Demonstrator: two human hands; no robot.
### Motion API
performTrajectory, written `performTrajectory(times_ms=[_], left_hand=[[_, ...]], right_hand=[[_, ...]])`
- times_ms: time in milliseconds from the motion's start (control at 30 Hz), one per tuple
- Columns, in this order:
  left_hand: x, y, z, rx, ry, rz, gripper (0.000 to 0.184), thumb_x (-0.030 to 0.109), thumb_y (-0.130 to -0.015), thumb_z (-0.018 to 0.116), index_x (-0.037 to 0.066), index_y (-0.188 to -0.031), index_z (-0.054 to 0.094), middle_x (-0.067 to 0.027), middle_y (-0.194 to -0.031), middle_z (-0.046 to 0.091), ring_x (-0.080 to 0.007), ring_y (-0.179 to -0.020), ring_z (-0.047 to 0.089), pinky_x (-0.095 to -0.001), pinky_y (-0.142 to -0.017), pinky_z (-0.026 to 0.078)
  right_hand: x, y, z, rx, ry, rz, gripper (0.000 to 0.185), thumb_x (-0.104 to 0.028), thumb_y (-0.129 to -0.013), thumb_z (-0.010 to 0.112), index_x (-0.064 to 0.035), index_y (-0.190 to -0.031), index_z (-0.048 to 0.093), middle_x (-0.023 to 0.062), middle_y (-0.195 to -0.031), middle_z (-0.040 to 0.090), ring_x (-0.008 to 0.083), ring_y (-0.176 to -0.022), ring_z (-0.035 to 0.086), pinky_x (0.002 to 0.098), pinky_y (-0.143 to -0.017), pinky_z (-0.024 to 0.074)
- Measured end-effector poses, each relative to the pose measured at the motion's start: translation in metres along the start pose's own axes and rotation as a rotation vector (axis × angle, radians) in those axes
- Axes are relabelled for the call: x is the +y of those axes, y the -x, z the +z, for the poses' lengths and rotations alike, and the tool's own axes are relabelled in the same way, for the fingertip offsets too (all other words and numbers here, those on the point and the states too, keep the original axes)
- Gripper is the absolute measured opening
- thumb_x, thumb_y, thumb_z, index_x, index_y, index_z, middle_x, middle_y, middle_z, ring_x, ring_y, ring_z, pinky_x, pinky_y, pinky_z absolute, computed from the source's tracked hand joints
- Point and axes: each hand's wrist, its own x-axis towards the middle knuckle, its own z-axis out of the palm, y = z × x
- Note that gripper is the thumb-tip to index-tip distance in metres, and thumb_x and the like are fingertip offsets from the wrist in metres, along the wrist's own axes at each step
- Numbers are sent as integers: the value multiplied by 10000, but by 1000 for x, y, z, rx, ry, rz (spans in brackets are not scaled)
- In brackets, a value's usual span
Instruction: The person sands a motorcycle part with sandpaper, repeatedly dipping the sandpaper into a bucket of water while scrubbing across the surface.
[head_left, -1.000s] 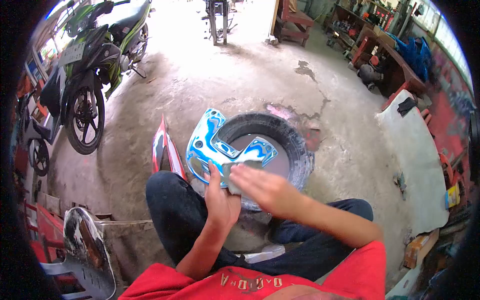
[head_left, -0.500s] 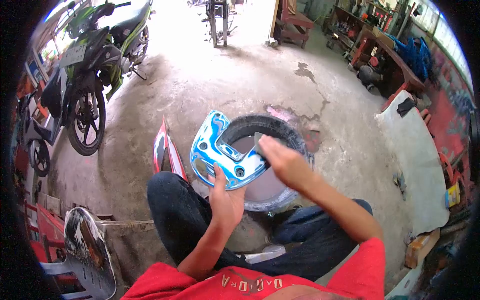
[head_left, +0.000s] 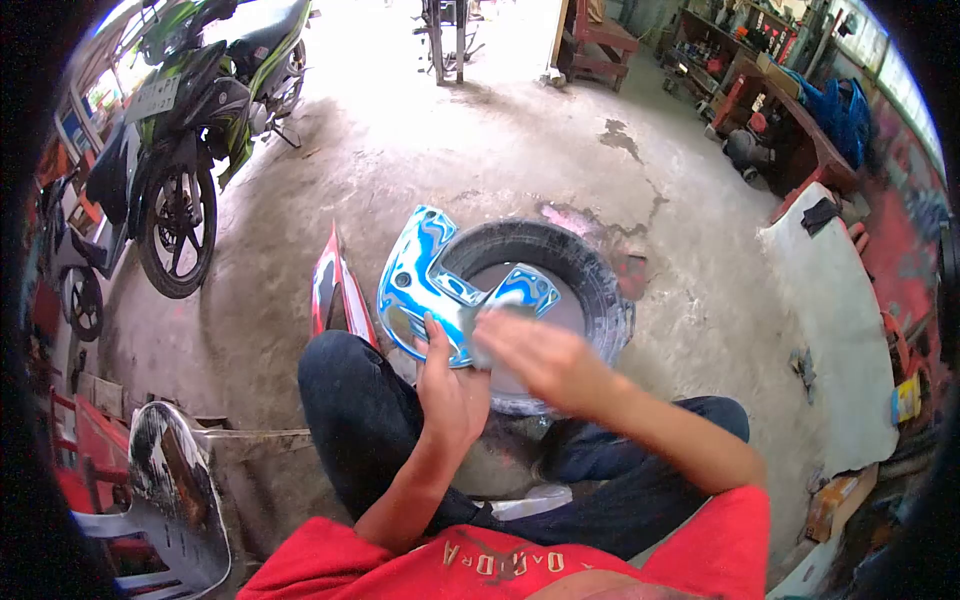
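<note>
A curved blue and white panel (head_left: 408,276) is tilted over the left part of a round black tub (head_left: 598,290) holding cloudy greyish liquid. My left hand (head_left: 449,390) grips the panel's lower edge, thumb on top and the other fingers hidden beneath. Against the panel's lower middle, my right hand (head_left: 540,357) presses a grey pad (head_left: 478,345); the fingers are blurred and cover part of it.
A red and white pointed part (head_left: 343,295) lies on the floor left of the tub. Further left stands a motorcycle (head_left: 190,150). A plastic chair (head_left: 180,500) is at lower left, and a pale sheet (head_left: 835,330) lies at right.
My right hand slid with the pad up to the panel's right arm, then came back to its lower middle. The panel dipped and rose slightly in my left hand.
</note>
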Motion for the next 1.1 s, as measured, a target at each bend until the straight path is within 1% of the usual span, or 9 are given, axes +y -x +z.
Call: performTrajectory(times_ms=[133, 267, 400, 533, 633, 700, 867, 1033, 1100], left_hand=[[1, 2, 9, -30, 26, -11, 440, 299, -1084, 439, 144, -1473, 305, -131, -1420, 481, -282, -1309, 512, -535, -1123, 399], [2, -3, -3, 51, -68, -54, 447, 346, -1083, 414, 126, -1468, 359, -139, -1423, 505, -317, -1324, 511, -533, -1078, 446], [3, 1, 11, -39, 37, -33, 435, 321, -1092, 398, 137, -1478, 318, -133, -1437, 481, -298, -1331, 502, -526, -1131, 396], [1, -3, 4, -118, -35, -34, 473, 373, -1086, 389, 114, -1480, 369, -151, -1460, 484, -329, -1336, 497, -572, -1143, 358], [5, -4, 4, -43, 27, -140, 467, 375, -1088, 376, 111, -1473, 377, -156, -1461, 484, -330, -1340, 492, -595, -1144, 353], [6, 3, 14, -17, -2, -108, 461, 373, -1092, 369, 126, -1480, 343, -152, -1458, 482, -328, -1331, 501, -593, -1136, 365], [4, -1, 8, -11, -31, -113, 438, 359, -1095, 373, 144, -1472, 311, -137, -1437, 490, -315, -1314, 522, -535, -1126, 405], [3, 0, 12, -39, -36, -77, 425, 358, -1094, 385, 145, -1457, 324, -121, -1408, 512, -283, -1289, 538, -513, -1079, 442], [4, 1, 16, -47, -6, -82, 414, 340, -1091, 404, 142, -1447, 333, -121, -1399, 516, -286, -1290, 536, -520, -1086, 437]], right_hand=[[40, 4, 0, -22, 118, 304, 486, 29, -846, 539, 45, -1331, 566, 216, -1328, 618, 330, -1242, 611, 404, -1052, 492], [-21, -6, -8, -41, -10, -28, 462, 20, -857, 535, 50, -1317, 568, 240, -1342, 600, 342, -1251, 598, 400, -1050, 493], [40, 4, -3, 35, 88, 321, 418, -35, -863, 550, 51, -1272, 581, 257, -1313, 608, 356, -1211, 616, 409, -1027, 507], [1, 3, 3, 4, 78, 57, 444, -27, -849, 554, 64, -1283, 577, 246, -1314, 615, 339, -1215, 623, 406, -1011, 521], [4, 4, 5, 10, -12, 52, 463, 32, -843, 547, 47, -1305, 573, 249, -1343, 594, 345, -1259, 593, 415, -1077, 476], [39, 6, 3, 9, 23, 334, 449, 13, -849, 560, 48, -1296, 583, 242, -1332, 606, 340, -1253, 598, 415, -1054, 492], [-11, 1, 4, -31, 79, 74, 459, 19, -861, 538, 25, -1319, 572, 224, -1342, 600, 352, -1262, 587, 422, -1053, 490], [38, -1, 3, 13, 137, 347, 454, 26, -861, 532, 43, -1314, 554, 245, -1333, 595, 363, -1255, 584, 413, -1045, 495], [23, -1, 2, 37, 112, 251, 444, 34, -856, 534, 49, -1298, 565, 240, -1327, 602, 358, -1251, 588, 411, -1042, 497]])
